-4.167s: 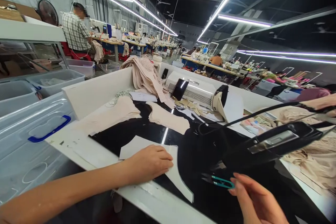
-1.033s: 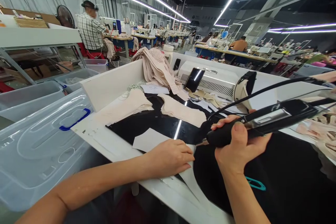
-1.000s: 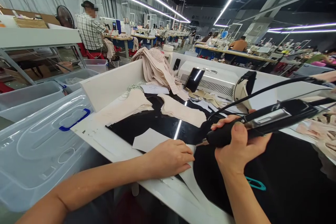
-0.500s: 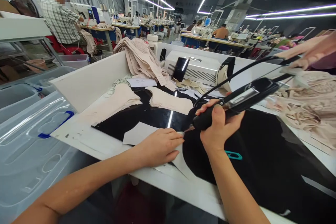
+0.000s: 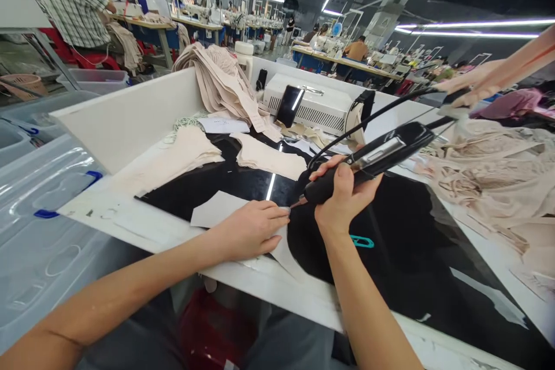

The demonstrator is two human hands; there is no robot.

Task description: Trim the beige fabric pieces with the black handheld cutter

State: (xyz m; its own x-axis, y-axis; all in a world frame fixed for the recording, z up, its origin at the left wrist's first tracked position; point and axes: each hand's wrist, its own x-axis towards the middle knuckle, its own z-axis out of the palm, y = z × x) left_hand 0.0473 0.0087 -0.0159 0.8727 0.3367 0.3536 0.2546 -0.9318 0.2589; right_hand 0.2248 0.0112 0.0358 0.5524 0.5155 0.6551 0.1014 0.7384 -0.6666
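On the near edge of the desk, the left hand lies flat with spread fingers, pressing down a white fabric piece on the black glossy surface. The right hand is clenched around the black handle of a corded cutting tool, whose thin tip touches the fabric just beside the left fingertips. A teal thread snipper lies near the right wrist. Beige fabric pieces lie further back, and a clear plastic bin stands at the left.

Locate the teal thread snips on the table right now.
In the head view, the teal thread snips lie on the black mat, just right of the right hand's wrist.
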